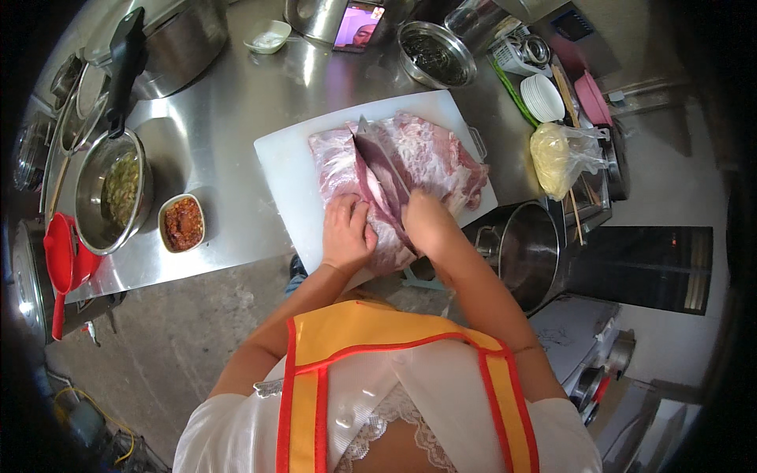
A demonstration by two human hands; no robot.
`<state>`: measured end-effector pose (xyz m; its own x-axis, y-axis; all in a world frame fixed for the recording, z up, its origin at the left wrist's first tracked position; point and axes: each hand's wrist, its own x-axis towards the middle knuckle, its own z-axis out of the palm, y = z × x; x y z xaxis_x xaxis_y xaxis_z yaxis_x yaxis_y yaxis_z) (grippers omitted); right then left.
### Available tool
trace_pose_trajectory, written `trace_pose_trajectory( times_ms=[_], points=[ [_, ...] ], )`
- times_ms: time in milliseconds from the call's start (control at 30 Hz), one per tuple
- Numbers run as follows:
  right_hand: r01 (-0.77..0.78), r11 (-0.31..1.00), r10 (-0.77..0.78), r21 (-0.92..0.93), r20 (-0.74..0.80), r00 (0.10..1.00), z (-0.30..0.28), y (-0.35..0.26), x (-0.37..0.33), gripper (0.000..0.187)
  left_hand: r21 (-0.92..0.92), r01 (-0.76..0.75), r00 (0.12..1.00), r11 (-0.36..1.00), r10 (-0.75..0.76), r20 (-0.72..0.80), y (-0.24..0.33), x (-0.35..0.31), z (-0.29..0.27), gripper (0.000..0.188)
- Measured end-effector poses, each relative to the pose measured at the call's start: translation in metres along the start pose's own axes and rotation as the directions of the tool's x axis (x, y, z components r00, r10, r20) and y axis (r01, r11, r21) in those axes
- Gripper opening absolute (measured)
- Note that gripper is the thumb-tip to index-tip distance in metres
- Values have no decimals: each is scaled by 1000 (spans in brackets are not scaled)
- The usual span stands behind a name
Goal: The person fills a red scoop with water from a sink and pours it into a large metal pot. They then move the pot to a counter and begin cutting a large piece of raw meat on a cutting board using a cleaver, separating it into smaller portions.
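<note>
A large slab of raw meat (438,146), pink with white fat, lies on a white cutting board (284,162). My right hand (426,226) is closed round the handle of a knife (382,158), whose broad blade sits in a long cut through the slab. The blade tip points away from me, toward the board's far edge. On the near left part of the meat, my left hand (348,234) presses down with bent fingers, holding it beside the cut. Most of the knife handle is hidden in my right hand.
The steel table (229,150) bears a bowl of red sauce (181,223), a metal bowl (140,189) with chopped green pieces, and a large pot (185,51). Behind the board stand a phone (359,26) and another metal bowl (465,75). A deep pot (532,252) is at right.
</note>
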<state>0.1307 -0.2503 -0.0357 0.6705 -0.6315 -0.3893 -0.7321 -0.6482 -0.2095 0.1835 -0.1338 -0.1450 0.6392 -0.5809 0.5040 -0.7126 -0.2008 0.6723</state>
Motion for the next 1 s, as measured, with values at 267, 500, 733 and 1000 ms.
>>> trace_pose_trajectory(
  times_ms=[267, 500, 733, 1000],
  points=[
    [-41, 998, 42, 38, -26, 999, 20, 27, -56, 20, -64, -23, 999, 998, 24, 20, 0, -3, -1, 37],
    [13, 999, -12, 34, -30, 999, 17, 13, -29, 18, -37, -69, 998, 997, 69, 7, -1, -1, 4, 37],
    [-73, 997, 73, -3, 48, 996, 20, 43, -86, 14, 7, -21, 1000, 1000, 21, 22, 0, -1, 1, 36],
    [32, 999, -30, 27, -78, 997, 35, 31, -44, 17, 26, -54, 998, 998, 53, 34, 3, -3, 1, 34]
  ],
)
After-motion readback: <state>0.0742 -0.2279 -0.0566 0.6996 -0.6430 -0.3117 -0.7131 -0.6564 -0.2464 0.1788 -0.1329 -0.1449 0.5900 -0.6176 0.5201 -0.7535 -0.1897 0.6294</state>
